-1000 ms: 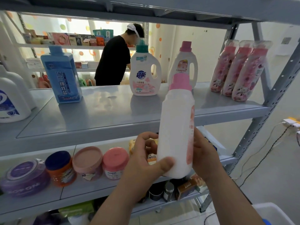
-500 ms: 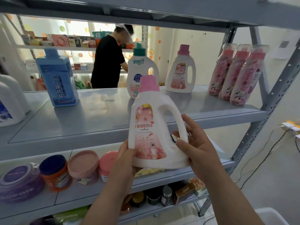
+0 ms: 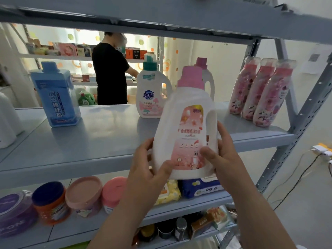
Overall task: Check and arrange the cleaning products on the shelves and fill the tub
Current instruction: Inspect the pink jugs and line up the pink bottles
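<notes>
- Since half a second ago the jug (image 3: 186, 133) has shifted right across the view. It now hides most of the pink-capped bottle (image 3: 208, 83) behind it, and the right thumb has come round onto its label.
- At the jug's lower left, the left hand (image 3: 147, 166) grasps it. The fingers curl round the side and the thumb presses the front near the base.
- One jug is held in the air in front of the middle shelf (image 3: 89, 141), nearly upright. It has a white body, a pink screw cap, a pink flowered label with a yellow patch at the top, and a moulded handle on its right side.
- On the handle side, the right hand (image 3: 224, 155) grips the jug. The thumb lies across the lower label and the fingers are behind.
- Middle shelf, left to right:
  - white containers (image 3: 7, 121) at the edge, number unclear
  - one blue bottle (image 3: 55, 94)
  - one green-capped bottle (image 3: 152, 90)
  - the one pink-capped bottle
  - three slim pink bottles (image 3: 257, 90) leaning together
- Lower shelf (image 3: 71, 230), left to right:
  - four round tubs: a purple tub (image 3: 14, 212), an orange tub (image 3: 52, 203), a pink tub (image 3: 84, 194) and a pink-lidded tub (image 3: 113, 191)
  - two packs of wipes below the jug: a yellow pack (image 3: 168, 193) and a blue pack (image 3: 201, 187)
- One person in black (image 3: 111, 74) stands at further shelves behind.
</notes>
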Tool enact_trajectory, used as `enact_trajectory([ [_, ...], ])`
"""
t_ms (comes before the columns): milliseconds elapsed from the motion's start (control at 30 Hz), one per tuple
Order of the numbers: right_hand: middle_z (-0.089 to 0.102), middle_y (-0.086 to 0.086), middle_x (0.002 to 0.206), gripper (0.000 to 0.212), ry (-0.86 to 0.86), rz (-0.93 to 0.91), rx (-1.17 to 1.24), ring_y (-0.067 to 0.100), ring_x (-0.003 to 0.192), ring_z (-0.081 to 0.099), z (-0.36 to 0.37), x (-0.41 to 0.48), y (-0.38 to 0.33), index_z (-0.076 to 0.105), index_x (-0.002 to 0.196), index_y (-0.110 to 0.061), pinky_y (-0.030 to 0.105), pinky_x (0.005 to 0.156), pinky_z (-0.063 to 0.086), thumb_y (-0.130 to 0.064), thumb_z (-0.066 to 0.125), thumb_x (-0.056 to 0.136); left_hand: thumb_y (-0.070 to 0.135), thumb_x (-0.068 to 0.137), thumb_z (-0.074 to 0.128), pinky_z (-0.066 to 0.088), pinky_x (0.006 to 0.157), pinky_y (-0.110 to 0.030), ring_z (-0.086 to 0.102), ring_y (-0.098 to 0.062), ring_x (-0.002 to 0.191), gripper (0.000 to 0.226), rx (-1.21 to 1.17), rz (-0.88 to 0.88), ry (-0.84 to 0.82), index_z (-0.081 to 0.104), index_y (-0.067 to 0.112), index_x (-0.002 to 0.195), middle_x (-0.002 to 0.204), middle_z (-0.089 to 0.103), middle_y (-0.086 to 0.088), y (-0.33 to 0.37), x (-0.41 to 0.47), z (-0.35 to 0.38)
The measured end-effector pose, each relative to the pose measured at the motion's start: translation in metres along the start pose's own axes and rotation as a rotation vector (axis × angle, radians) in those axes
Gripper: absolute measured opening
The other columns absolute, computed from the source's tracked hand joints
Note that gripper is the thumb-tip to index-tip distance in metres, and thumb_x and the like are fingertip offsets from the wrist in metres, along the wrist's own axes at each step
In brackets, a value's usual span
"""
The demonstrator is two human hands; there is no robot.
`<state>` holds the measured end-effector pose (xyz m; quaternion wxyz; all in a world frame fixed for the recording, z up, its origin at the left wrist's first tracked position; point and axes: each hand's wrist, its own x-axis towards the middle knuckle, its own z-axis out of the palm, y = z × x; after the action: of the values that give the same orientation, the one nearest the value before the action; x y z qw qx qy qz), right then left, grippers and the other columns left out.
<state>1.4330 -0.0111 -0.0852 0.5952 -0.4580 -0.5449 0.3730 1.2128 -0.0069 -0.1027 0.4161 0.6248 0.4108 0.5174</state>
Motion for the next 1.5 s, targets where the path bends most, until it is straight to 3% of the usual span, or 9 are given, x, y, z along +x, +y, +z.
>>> enact_trajectory([
  [100, 0.07, 0.004, 0.119, 0.089, 0.043, -0.03, -0.042, 0.028, 0.109, 0.072, -0.023, 0.027, -0.004, 0.039, 0.141, -0.064, 0.057, 0.088, 0.059, -0.057, 0.089, 0.067, 0.044, 0.096, 0.061, 0.058, 0.087, -0.027, 0.056, 0.002, 0.12, 0.057, 0.112, 0.071, -0.046, 0.032, 0.05, 0.144, 0.139, 0.05, 0.02, 0.01, 0.033, 0.019],
  [267, 0.067, -0.011, 0.095, 0.085, 0.164, -0.088, -0.132, 0.006, 0.087, 0.072, -0.065, 0.065, -0.009, 0.042, 0.13, -0.063, 0.025, 0.068, 0.06, -0.038, 0.087, 0.062, 0.056, 0.096, 0.05, 0.048, 0.108, -0.047, 0.05, -0.013, 0.132, 0.066, 0.341, 0.115, -0.179, 0.026, 0.038, 0.155, 0.15, 0.044, 0.008, 0.008, 0.112, 0.064],
  [433, 0.063, -0.012, 0.106, 0.098, 0.295, -0.124, -0.309, 0.008, 0.078, 0.064, -0.105, 0.104, 0.004, 0.036, 0.146, -0.049, 0.045, 0.077, 0.061, -0.038, 0.093, 0.066, 0.024, 0.103, 0.051, 0.041, 0.11, -0.036, 0.046, -0.02, 0.133, 0.06, 0.48, 0.125, -0.248, 0.025, 0.028, 0.157, 0.151, 0.033, 0.001, 0.015, 0.174, 0.117],
  [633, 0.047, -0.011, 0.148, 0.106, 0.356, -0.191, -0.44, 0.02, 0.127, 0.054, -0.134, 0.148, 0.022, 0.027, 0.155, -0.038, 0.05, 0.099, 0.054, -0.03, 0.093, 0.072, 0.015, 0.101, 0.045, 0.042, 0.112, -0.039, 0.051, -0.02, 0.133, 0.056, 0.499, 0.055, -0.334, 0.032, 0.034, 0.152, 0.149, 0.045, 0.005, 0.014, 0.232, 0.165],
  [833, 0.04, -0.021, 0.14, 0.11, 0.359, -0.217, -0.435, 0.007, 0.127, 0.046, -0.156, 0.176, 0.031, 0.028, 0.158, -0.034, 0.032, 0.105, 0.048, -0.022, 0.094, 0.071, 0.005, 0.091, 0.046, 0.039, 0.116, -0.042, 0.045, -0.021, 0.136, 0.058, 0.512, 0.013, -0.412, 0.043, 0.03, 0.143, 0.146, 0.049, 0.002, 0.001, 0.272, 0.187],
  [967, 0.039, -0.028, 0.136, 0.104, 0.314, -0.234, -0.443, -0.01, 0.123, 0.035, -0.17, 0.186, 0.04, 0.028, 0.154, -0.04, 0.003, 0.093, 0.035, -0.021, 0.092, 0.074, 0.024, 0.085, 0.065, 0.05, 0.101, -0.041, 0.054, -0.034, 0.127, 0.052, 0.529, 0.001, -0.184, 0.048, 0.023, 0.134, 0.137, 0.053, -0.01, 0.004, 0.307, 0.186],
  [1033, 0.042, -0.023, 0.139, 0.104, 0.306, -0.226, -0.454, -0.006, 0.123, 0.038, -0.177, 0.189, 0.045, 0.028, 0.154, -0.039, -0.004, 0.085, 0.034, -0.022, 0.092, 0.074, 0.024, 0.085, 0.077, 0.039, 0.113, -0.047, 0.036, -0.035, 0.141, 0.081, 0.558, 0.0, -0.047, 0.033, 0.017, 0.152, 0.15, 0.038, -0.014, 0.014, 0.321, 0.187],
  [1333, 0.045, -0.011, 0.146, 0.105, 0.389, -0.243, -0.476, 0.005, 0.129, 0.043, -0.195, 0.187, 0.055, 0.026, 0.156, -0.034, 0.009, 0.097, 0.04, -0.023, 0.091, 0.075, 0.016, 0.075, 0.087, 0.054, 0.099, -0.049, 0.053, -0.024, 0.117, 0.112, 0.269, -0.262, 0.069, 0.011, 0.017, 0.158, 0.117, 0.051, 0.0, 0.006, 0.379, 0.192],
  [1500, 0.038, -0.018, 0.14, 0.107, 0.419, -0.217, -0.475, 0.002, 0.127, 0.039, -0.2, 0.185, 0.058, 0.02, 0.157, -0.036, 0.01, 0.098, 0.037, -0.025, 0.09, 0.077, 0.057, 0.049, 0.09, 0.047, 0.106, -0.055, 0.042, -0.033, 0.131, 0.126, 0.429, -0.264, 0.125, 0.025, 0.025, 0.152, 0.133, 0.04, -0.005, -0.013, 0.392, 0.193],
])
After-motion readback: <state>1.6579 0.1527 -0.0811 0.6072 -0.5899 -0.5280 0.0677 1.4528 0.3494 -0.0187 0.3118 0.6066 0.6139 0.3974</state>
